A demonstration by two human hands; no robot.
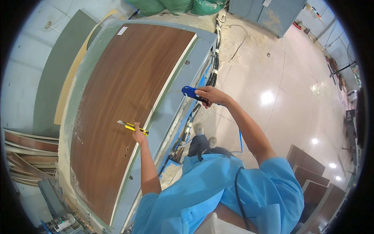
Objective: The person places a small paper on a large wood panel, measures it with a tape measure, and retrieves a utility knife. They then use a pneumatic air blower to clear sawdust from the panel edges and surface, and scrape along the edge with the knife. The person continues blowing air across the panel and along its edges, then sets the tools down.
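My left hand [139, 134] is closed around a yellow utility knife [134, 128], its blade end pointing left over a brown wood-grain panel [128, 78]. The panel lies flat on a grey machine bed [165, 113], with a pale edge along its right side. In my right hand [211, 96] is a blue air blow gun [189, 91], gripped over the bed's right rail. Its thin nozzle points left toward the panel's edge. Pale dust and a couple of small holes show on the panel's lower part.
Curved green and tan boards [58, 74] lean at the left, above stacked panels [31, 156]. Cables [215, 58] run along the bed's right side. Sawdust [233, 39] covers the floor near a grey cabinet [265, 15]. Brown boards [307, 167] stand at the lower right.
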